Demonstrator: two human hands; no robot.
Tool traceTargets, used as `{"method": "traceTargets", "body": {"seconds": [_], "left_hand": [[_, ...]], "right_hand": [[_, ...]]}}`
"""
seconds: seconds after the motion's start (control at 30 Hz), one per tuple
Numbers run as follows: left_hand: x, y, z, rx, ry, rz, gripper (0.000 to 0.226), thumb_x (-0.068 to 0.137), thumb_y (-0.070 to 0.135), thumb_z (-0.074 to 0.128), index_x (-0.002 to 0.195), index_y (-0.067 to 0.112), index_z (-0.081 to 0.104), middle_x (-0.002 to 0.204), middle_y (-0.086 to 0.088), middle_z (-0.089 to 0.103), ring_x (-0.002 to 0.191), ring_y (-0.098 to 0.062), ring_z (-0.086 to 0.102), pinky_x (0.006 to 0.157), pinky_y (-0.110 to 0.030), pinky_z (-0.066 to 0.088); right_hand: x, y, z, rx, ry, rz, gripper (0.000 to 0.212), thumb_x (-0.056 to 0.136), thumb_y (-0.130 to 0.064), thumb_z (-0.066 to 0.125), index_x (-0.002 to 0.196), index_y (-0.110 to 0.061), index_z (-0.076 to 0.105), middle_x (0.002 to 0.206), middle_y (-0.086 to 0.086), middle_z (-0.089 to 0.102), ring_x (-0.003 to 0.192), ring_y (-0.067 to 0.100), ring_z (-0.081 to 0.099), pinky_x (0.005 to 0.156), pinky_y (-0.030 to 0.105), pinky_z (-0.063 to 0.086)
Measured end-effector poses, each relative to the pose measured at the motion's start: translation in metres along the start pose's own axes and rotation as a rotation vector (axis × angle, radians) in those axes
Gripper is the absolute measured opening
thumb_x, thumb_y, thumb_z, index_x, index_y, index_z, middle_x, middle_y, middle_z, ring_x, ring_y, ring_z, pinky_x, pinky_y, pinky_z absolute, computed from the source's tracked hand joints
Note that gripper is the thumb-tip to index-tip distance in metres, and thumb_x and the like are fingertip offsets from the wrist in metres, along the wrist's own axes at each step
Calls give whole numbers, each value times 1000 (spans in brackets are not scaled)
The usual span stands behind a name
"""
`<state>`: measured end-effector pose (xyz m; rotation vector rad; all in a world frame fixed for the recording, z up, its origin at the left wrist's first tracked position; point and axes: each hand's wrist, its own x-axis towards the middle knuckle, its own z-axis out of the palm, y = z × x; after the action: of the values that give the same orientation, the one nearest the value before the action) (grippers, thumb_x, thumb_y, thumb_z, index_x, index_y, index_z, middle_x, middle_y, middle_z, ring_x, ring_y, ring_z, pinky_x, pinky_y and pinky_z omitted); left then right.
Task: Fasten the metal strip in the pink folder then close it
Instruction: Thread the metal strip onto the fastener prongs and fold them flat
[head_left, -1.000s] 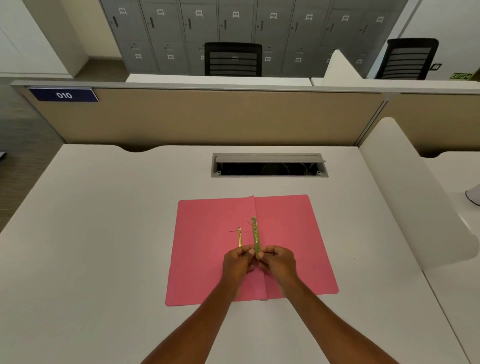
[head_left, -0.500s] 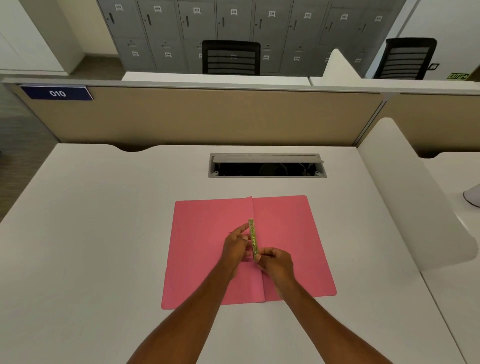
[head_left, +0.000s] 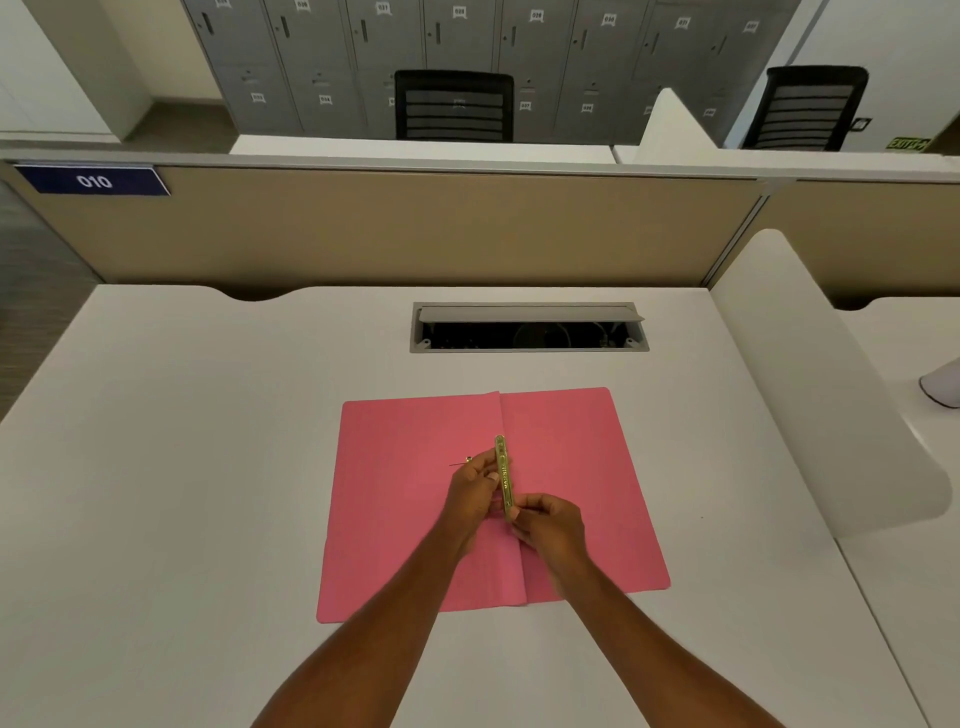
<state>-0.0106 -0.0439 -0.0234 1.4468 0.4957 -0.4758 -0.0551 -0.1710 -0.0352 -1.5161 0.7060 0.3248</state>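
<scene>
I see the pink folder (head_left: 415, 499) lying open on the white bench (head_left: 182, 467). My left hand (head_left: 475, 493) pinches the middle of the metal strip (head_left: 503, 475) along the fold, and my right hand (head_left: 548, 525) grips its near end.

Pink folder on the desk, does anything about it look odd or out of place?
Nothing damaged. The pink folder lies open and flat on the white desk; both hands hold the gold metal strip along its centre crease.
</scene>
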Motion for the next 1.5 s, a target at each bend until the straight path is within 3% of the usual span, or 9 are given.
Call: {"method": "traceTargets", "body": {"seconds": [0.07,0.2,0.33,0.5,0.67,0.83,1.07,1.27,1.5], "left_hand": [[1,0,0,0,4,0,47,108,-7,39,139,12,68,118,-17,73,100,-27,64,98,-59,58],[0,1,-1,-5,7,7,44,109,-5,40,140,13,66,133,-20,72,101,-26,66,81,-43,61],[0,1,0,-13,4,2,43,109,-3,42,141,17,63,134,-17,72,105,-28,68,100,-60,59],[-1,0,0,13,-4,-1,47,108,-7,41,145,13,63,117,-2,72,107,-30,67,104,-67,56],[-3,1,0,36,-5,5,49,108,-7,40,149,10,61,138,-10,71,129,-43,67,106,-65,57],[-4,1,0,13,-4,-1,49,108,-7,41,149,10,60,136,-10,71,114,-34,71,104,-62,58],[-8,3,1,29,-14,3,51,107,-7,42,151,13,58,132,0,68,115,-31,72,104,-59,60],[-6,0,0,29,-14,22,51,109,-6,38,151,13,58,141,-11,70,109,-22,69,105,-57,58],[-4,-2,1,36,39,30,42,109,2,50,147,11,63,128,-22,75,102,-29,69,107,-59,56]], "right_hand": [[-1,-1,0,14,-4,-3,15,88,7,76,94,-5,83,97,23,81,82,28,72,93,57,64],[-1,0,0,31,-4,1,15,88,7,76,95,-5,83,98,22,82,83,28,73,94,54,65],[0,1,0,34,0,11,16,88,8,77,96,-4,82,98,21,82,84,28,74,94,54,65],[1,1,0,10,7,17,15,88,6,77,95,-6,83,95,19,82,82,28,74,93,55,65],[0,-1,0,16,27,25,16,88,7,77,92,-7,83,93,18,82,85,38,80,89,54,66],[-2,0,0,27,20,28,18,89,9,75,89,-6,83,94,21,82,78,27,75,89,55,66],[-4,-2,-4,7,41,37,13,89,5,78,93,-7,83,89,17,83,75,25,76,83,47,69],[-5,-3,-4,-57,55,55,15,91,3,74,92,-9,82,80,16,82,64,22,75,67,36,69],[-3,-3,0,-57,79,49,17,89,8,70,91,-4,80,84,23,81,63,25,73,75,46,69]]}}
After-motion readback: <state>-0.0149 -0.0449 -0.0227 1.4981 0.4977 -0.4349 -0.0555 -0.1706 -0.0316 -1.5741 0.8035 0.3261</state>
